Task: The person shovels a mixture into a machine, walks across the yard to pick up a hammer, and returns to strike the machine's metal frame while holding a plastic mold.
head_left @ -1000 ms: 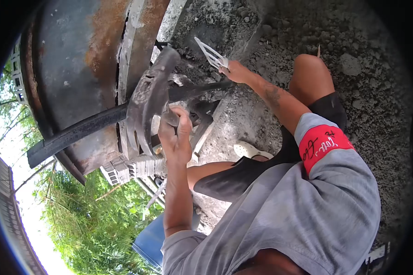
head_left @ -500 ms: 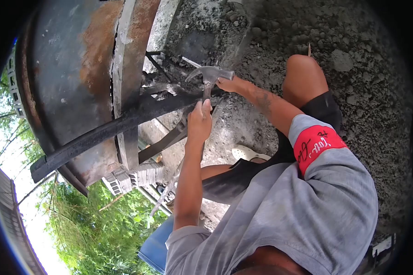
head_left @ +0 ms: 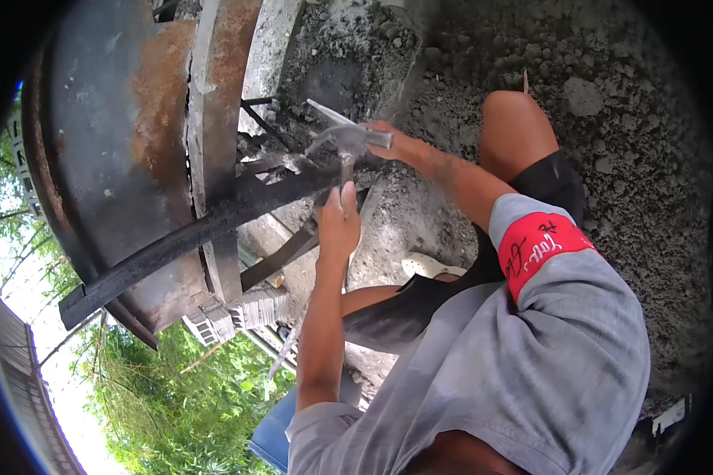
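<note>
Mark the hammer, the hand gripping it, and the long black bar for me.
hammer (head_left: 355,139): head view, on the metal head.
right hand (head_left: 339,222): head view, back of hand.
black bar (head_left: 198,233): head view, mid-length.

Ground (head_left: 610,119) was grey, clumpy dirt with loose clods; a pale sandal (head_left: 428,265) lay on it just below the hand (head_left: 338,226).

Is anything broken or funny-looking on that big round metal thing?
Yes. The big metal drum has large orange rust patches, and a gap or crack runs down its rusty rim. The right hand holds a hammer close to it.
</note>
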The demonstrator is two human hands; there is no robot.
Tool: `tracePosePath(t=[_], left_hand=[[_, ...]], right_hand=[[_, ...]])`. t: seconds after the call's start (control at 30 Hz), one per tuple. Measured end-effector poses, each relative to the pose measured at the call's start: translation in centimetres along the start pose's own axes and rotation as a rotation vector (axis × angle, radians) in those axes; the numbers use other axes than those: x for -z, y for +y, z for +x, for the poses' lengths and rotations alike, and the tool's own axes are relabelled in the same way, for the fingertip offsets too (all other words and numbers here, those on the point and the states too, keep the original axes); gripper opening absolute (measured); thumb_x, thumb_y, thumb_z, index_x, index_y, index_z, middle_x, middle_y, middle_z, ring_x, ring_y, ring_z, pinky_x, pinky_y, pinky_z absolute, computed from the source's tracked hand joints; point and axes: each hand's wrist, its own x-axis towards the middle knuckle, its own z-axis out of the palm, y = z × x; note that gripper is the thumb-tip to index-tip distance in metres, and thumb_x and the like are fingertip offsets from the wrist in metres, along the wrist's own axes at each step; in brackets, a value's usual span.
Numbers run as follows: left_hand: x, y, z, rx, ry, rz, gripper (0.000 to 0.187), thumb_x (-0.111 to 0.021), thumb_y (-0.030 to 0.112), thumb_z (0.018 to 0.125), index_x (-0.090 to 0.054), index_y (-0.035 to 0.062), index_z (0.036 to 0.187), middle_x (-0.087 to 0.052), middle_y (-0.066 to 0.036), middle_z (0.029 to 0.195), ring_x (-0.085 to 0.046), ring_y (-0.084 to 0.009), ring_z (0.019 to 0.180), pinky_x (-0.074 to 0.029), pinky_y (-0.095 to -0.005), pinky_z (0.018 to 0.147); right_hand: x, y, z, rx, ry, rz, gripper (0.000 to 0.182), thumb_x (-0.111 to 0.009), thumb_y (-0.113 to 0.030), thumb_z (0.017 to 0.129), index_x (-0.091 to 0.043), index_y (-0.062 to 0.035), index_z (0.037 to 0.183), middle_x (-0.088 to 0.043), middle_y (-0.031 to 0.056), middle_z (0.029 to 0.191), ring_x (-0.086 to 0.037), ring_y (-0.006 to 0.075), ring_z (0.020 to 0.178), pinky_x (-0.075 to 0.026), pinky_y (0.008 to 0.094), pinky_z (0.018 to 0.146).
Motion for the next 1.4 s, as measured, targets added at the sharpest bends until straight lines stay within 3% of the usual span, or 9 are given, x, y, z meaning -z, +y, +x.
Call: tracePosePath(t=[0.23, 0.4, 0.47, 0.63, 0.73, 0.77, 1.07, 1.27, 1.4], left_hand=[[5.9, 7.6, 0.9, -0.264, 0.211, -0.516, 0.046, -0.04, 0.04, 0.092, -0.05, -0.0041, 0.084, -0.051, -0.018, 0.057, -0.052, -0.0367, 0.052, -0.04, -0.0414, 0.05], [0.4, -1.1, 1.1, 0.057, -0.047, 0.118, 0.042, -0.041, 0.036, 0.092, -0.049, -0.0034, 0.081, -0.055, -0.027, 0.068, -0.051, -0.0495, 0.065, -0.039, -0.0505, 0.057], [2.1, 1.5, 0.7, 0.021, 0.032, 0.139, 0.046, -0.039, 0.04, 0.093, -0.049, -0.0004, 0.072, -0.05, -0.019, 0.06, -0.048, -0.0304, 0.05, -0.036, -0.035, 0.048], [6.5, 10.3, 2.4, -0.303, 0.252, -0.235, 0.04, -0.043, 0.035, 0.091, -0.047, -0.0017, 0.076, -0.053, -0.025, 0.062, -0.051, -0.0472, 0.059, -0.04, -0.0474, 0.051], [2.4, 4.8, 3.4, -0.176, 0.036, 0.173, 0.039, -0.045, 0.035, 0.091, -0.047, -0.0017, 0.078, -0.052, -0.026, 0.061, -0.05, -0.0483, 0.061, -0.039, -0.0482, 0.051], [1.7, 3.1, 3.2, -0.179, 0.031, 0.178, 0.039, -0.045, 0.035, 0.091, -0.047, -0.0017, 0.078, -0.052, -0.026, 0.061, -0.05, -0.0483, 0.061, -0.039, -0.0482, 0.051], [5.9, 9.7, 2.5, -0.495, 0.159, -0.152, 0.034, -0.049, 0.032, 0.089, -0.049, -0.0004, 0.082, -0.053, -0.022, 0.06, -0.054, -0.0436, 0.061, -0.041, -0.0449, 0.05], [2.6, 3.3, 4.0, -0.078, -0.04, 0.283, 0.038, -0.049, 0.033, 0.089, -0.049, -0.0027, 0.077, -0.052, -0.033, 0.069, -0.051, -0.0488, 0.07, -0.039, -0.0513, 0.055], [7.1, 11.2, 3.4, -0.256, 0.127, -0.038, 0.038, -0.049, 0.034, 0.089, -0.049, -0.0042, 0.083, -0.054, -0.027, 0.065, -0.053, -0.047, 0.064, -0.04, -0.0478, 0.051]], right_hand=[[-1.5, 0.2, -1.0, -0.043, 0.048, -0.132, 0.027, -0.052, -0.006, 0.078, -0.055, -0.0046, 0.105, -0.064, 0.0138, 0.085, -0.06, 0.0332, 0.075, -0.047, 0.0398, 0.068], [1.5, -1.9, -0.1, -0.317, -0.102, -0.027, 0.024, -0.053, -0.012, 0.082, -0.056, -0.0069, 0.105, -0.062, 0.0178, 0.081, -0.058, 0.0374, 0.075, -0.045, 0.0415, 0.066], [-0.6, 1.4, -1.3, -0.152, 0.014, -0.128, 0.021, -0.053, -0.014, 0.084, -0.058, -0.0076, 0.103, -0.06, 0.0185, 0.078, -0.058, 0.0363, 0.071, -0.044, 0.0413, 0.063], [0.5, -1.4, -0.8, -0.503, -0.102, -0.181, 0.027, -0.056, -0.024, 0.083, -0.058, -0.0086, 0.105, -0.061, 0.0193, 0.08, -0.059, 0.0381, 0.075, -0.047, 0.0416, 0.067], [-0.1, -1.3, -1.3, -0.419, -0.031, -0.175, 0.023, -0.053, -0.022, 0.087, -0.057, -0.01, 0.106, -0.058, 0.0164, 0.068, -0.056, 0.0332, 0.06, -0.042, 0.0417, 0.055], [-3.0, 3.6, -1.6, 0.145, 0.304, -0.197, 0.021, -0.053, -0.02, 0.086, -0.057, -0.009, 0.104, -0.059, 0.0173, 0.074, -0.056, 0.0353, 0.063, -0.043, 0.0421, 0.058], [-0.8, -1.4, -1.4, -0.163, 0.052, -0.178, 0.021, -0.054, -0.02, 0.086, -0.056, -0.011, 0.105, -0.056, 0.02, 0.069, -0.053, 0.0375, 0.06, -0.041, 0.0442, 0.056], [0.2, 0.0, 0.0, 0.016, 0.194, -0.124, 0.029, -0.055, -0.019, 0.084, -0.054, -0.003, 0.108, -0.061, 0.0193, 0.094, -0.058, 0.0334, 0.083, -0.047, 0.0384, 0.073], [0.5, -2.9, -0.7, -0.466, -0.064, -0.038, 0.025, -0.055, -0.02, 0.085, -0.059, -0.0045, 0.103, -0.061, 0.0207, 0.082, -0.059, 0.037, 0.078, -0.046, 0.0412, 0.07]])
